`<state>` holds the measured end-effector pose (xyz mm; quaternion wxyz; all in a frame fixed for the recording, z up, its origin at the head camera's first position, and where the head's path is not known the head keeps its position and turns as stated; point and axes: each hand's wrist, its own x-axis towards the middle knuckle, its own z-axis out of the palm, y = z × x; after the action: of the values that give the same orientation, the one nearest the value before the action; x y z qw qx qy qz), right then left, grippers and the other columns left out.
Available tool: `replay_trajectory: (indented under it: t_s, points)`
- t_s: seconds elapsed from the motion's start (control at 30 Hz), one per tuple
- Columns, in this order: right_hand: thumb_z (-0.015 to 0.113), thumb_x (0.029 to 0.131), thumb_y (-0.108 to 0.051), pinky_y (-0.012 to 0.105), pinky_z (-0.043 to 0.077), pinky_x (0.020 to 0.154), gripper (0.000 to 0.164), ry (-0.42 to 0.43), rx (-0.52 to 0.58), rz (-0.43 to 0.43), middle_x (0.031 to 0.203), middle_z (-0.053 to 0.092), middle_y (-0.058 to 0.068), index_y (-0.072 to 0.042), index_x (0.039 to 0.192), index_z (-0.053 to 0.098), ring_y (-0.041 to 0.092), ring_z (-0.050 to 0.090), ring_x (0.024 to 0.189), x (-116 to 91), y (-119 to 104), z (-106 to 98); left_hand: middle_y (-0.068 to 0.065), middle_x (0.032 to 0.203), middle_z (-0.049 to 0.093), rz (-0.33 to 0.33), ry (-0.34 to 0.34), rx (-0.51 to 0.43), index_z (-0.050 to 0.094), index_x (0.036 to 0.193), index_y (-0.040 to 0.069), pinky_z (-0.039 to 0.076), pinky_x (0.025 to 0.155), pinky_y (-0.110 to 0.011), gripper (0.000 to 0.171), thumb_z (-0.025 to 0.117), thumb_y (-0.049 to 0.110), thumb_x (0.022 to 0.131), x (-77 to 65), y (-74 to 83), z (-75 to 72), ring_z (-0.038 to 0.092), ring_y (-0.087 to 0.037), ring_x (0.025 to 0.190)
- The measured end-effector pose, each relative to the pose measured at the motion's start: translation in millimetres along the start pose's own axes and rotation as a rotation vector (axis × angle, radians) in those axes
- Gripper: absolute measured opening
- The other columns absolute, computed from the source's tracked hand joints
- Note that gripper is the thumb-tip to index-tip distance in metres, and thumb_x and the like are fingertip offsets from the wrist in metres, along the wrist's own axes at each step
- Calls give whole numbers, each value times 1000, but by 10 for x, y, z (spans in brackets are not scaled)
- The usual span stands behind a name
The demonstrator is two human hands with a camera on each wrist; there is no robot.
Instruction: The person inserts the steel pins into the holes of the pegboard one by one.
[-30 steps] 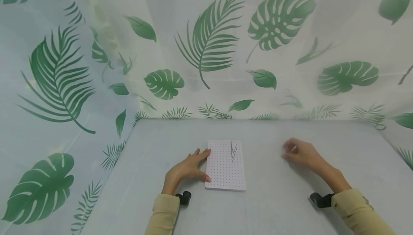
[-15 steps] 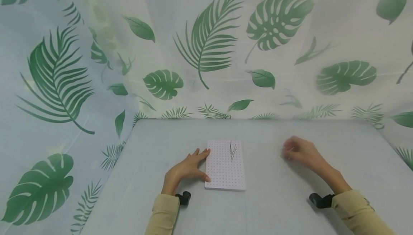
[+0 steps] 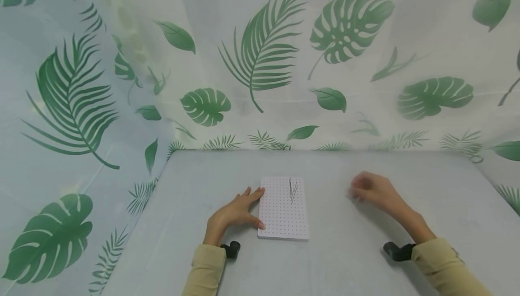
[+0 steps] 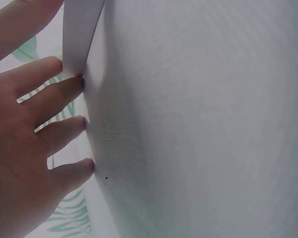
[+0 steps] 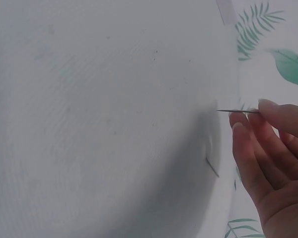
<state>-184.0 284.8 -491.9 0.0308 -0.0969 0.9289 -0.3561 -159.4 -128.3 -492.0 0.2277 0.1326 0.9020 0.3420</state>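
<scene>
A white board (image 3: 280,219) with a grid of small holes lies on the grey table. Several thin dark needles (image 3: 291,192) stand in its far right part. My left hand (image 3: 233,212) rests at the board's left side, fingers spread, the thumb touching near the front corner. In the left wrist view the fingertips reach the table beside the board's pale edge (image 4: 80,37). To the right of the board, my right hand (image 3: 375,190) pinches a needle (image 5: 237,111) between thumb and fingers, its free end pointing outward. Another thin dark needle (image 5: 212,167) lies on the table below that hand.
Around the grey table (image 3: 337,260) hangs a white curtain (image 3: 284,70) printed with green leaves, behind and to the left. Black wrist cameras are strapped on under both tan sleeves (image 3: 440,260).
My right hand, blurred at the fingers, has shifted slightly left toward the board over the last half second. My left hand and the board stay in place.
</scene>
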Motion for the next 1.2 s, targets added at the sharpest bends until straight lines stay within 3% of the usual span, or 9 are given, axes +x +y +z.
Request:
replay_trajectory:
  t_s: [0.93, 1.2]
  points:
    - [74, 94, -11, 26, 58, 59, 7, -1, 39, -66, 87, 74, 5, -7, 97, 69, 12, 68, 70, 80, -172, 147, -14, 170, 23, -8, -9, 0, 35, 162, 16, 14, 123, -72, 104, 92, 26, 74, 16, 24, -11, 9, -54, 155]
    - [74, 93, -11, 27, 57, 58, 7, 3, 64, -102, 86, 74, 4, -7, 96, 69, 14, 69, 71, 104, -247, 199, -12, 171, 22, -11, -10, 0, 34, 162, 17, 12, 124, -69, 105, 92, 26, 75, 13, -6, -6, 8, -50, 156]
